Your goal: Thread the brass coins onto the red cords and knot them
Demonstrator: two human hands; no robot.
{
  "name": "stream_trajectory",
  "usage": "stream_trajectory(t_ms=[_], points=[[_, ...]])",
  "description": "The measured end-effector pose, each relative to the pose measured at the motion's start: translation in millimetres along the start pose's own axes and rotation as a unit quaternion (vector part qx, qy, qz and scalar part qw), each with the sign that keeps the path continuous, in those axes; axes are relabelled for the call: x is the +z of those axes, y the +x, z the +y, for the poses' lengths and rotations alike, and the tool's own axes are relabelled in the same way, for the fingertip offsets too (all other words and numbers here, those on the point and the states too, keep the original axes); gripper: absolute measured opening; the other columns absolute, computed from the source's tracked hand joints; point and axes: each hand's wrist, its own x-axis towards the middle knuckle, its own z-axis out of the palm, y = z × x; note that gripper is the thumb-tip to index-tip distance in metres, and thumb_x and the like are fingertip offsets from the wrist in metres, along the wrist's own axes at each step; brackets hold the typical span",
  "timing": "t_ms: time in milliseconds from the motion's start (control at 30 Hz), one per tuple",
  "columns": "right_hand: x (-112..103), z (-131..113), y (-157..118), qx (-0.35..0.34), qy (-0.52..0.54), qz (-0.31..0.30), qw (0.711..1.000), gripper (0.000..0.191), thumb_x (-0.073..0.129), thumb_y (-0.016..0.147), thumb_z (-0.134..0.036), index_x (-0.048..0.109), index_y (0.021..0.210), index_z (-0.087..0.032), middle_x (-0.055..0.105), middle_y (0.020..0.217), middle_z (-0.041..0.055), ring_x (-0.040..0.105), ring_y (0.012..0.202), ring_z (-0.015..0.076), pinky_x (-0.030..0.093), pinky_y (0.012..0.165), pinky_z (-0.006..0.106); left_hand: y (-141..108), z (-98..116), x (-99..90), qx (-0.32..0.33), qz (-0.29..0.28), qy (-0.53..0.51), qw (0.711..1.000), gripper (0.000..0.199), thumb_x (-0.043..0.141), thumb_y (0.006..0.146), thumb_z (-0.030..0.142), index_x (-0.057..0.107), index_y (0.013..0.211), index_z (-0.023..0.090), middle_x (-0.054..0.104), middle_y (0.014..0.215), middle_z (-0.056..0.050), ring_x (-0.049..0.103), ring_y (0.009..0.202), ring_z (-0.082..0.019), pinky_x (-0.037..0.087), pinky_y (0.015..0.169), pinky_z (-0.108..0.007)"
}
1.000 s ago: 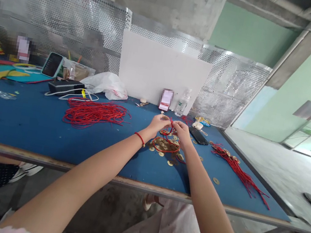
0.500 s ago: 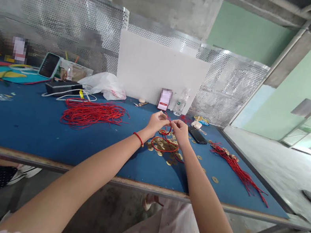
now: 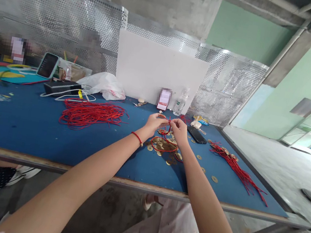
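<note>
Above a pile of brass coins, both my hands pinch one red cord. My left hand has its thumb and fingers closed on it from the left. Close beside, almost touching, my right hand grips it between thumb and fingertips. From the fingers the cord hangs down in loops, and part of it curves over the coins. Any knot between the fingertips is too small to make out. A red cord bracelet circles my left wrist.
A heap of red cords lies left. Corded coins lie right, near a black phone. Behind stand a propped phone and a water bottle. A black box and plastic bag sit back left.
My hands stay at nearly the same spot with the red cord between them. The fingers have shifted slightly, and a short piece of cord now shows above the fingertips.
</note>
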Motion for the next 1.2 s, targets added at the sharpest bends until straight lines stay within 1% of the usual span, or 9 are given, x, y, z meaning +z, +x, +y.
stream_trajectory(t_ms=[67,167,333,400,567,700,867,1000,1200], points=[[0.0,0.0,-0.2,0.004,-0.001,0.000,1.000,0.017,0.054,0.074,-0.038,0.056,0.073,-0.021,0.056,0.065,0.0003,0.050,0.061,0.0152,0.042,0.057,0.027,2.1,-0.5,-2.3,-0.028,-0.017,-0.025,0.999,0.024,0.069,0.063,-0.001,0.055,0.073,0.014,0.067,0.064,-0.002,0.067,0.063,-0.013,0.052,0.078,-0.029],[0.3,0.4,-0.4,0.006,0.001,-0.005,1.000,0.018,0.053,0.075,-0.038,0.057,0.075,-0.021,0.056,0.065,0.0003,0.050,0.062,0.0152,0.042,0.057,0.027,4.6,-1.0,-5.2,-0.056,-0.026,-0.039,0.997,0.023,0.072,0.062,-0.001,0.057,0.070,0.013,0.067,0.065,-0.003,0.066,0.063,-0.012,0.052,0.077,-0.028],[0.6,1.2,-0.3,-0.006,0.003,-0.012,1.000,0.017,0.053,0.074,-0.037,0.056,0.073,-0.020,0.054,0.062,-0.0009,0.048,0.057,0.0140,0.040,0.057,0.027,4.2,-1.7,-5.5,-0.053,-0.021,-0.037,0.998,0.022,0.073,0.063,-0.002,0.057,0.069,0.012,0.066,0.064,-0.003,0.066,0.062,-0.012,0.052,0.079,-0.029],[0.4,1.6,-0.1,-0.007,0.000,-0.007,1.000,0.016,0.054,0.073,-0.036,0.057,0.072,-0.020,0.053,0.061,-0.0011,0.047,0.057,0.0140,0.040,0.057,0.027,1.8,-1.5,-4.1,-0.036,-0.012,-0.027,0.999,0.024,0.073,0.063,-0.002,0.055,0.068,0.013,0.066,0.062,-0.003,0.065,0.062,-0.012,0.052,0.079,-0.030],[-0.6,2.6,0.2,-0.006,-0.006,-0.012,1.000,0.017,0.055,0.072,-0.036,0.057,0.070,-0.020,0.054,0.059,-0.0012,0.048,0.057,0.0142,0.039,0.056,0.027,-4.5,0.7,0.2,0.047,0.027,0.042,0.998,0.027,0.070,0.063,-0.002,0.050,0.067,0.015,0.060,0.055,0.003,0.062,0.057,-0.011,0.052,0.073,-0.030],[-0.6,3.2,0.1,-0.007,-0.019,-0.010,1.000,0.017,0.055,0.072,-0.036,0.057,0.069,-0.020,0.054,0.058,-0.0012,0.048,0.056,0.0142,0.038,0.056,0.027,-2.7,-0.1,0.2,0.081,0.023,0.099,0.991,0.026,0.070,0.060,0.000,0.050,0.066,0.016,0.059,0.055,0.003,0.061,0.058,-0.013,0.051,0.069,-0.030],[-0.9,1.1,-0.7,-0.016,-0.045,-0.002,0.999,0.016,0.054,0.072,-0.034,0.058,0.069,-0.020,0.057,0.060,0.0000,0.049,0.056,0.0148,0.039,0.059,0.028,5.1,-5.7,-4.0,0.157,0.025,0.189,0.969,0.021,0.070,0.056,0.007,0.054,0.066,0.017,0.059,0.058,0.002,0.059,0.059,-0.014,0.045,0.062,-0.027],[-1.2,-1.6,-1.4,-0.012,-0.063,0.001,0.998,0.015,0.055,0.072,-0.034,0.058,0.068,-0.020,0.059,0.061,0.0003,0.050,0.057,0.0154,0.039,0.059,0.028,8.8,-7.7,-6.3,0.177,0.023,0.198,0.964,0.022,0.071,0.053,0.009,0.055,0.065,0.017,0.060,0.061,0.001,0.058,0.062,-0.014,0.043,0.063,-0.026],[-1.1,0.7,-0.5,-0.015,-0.047,-0.009,0.999,0.015,0.053,0.072,-0.033,0.059,0.068,-0.020,0.057,0.059,-0.0003,0.049,0.056,0.0150,0.038,0.058,0.028,11.3,-7.4,-6.8,0.184,0.025,0.209,0.960,0.019,0.068,0.054,0.009,0.053,0.063,0.017,0.057,0.059,0.003,0.054,0.060,-0.013,0.040,0.060,-0.025]])
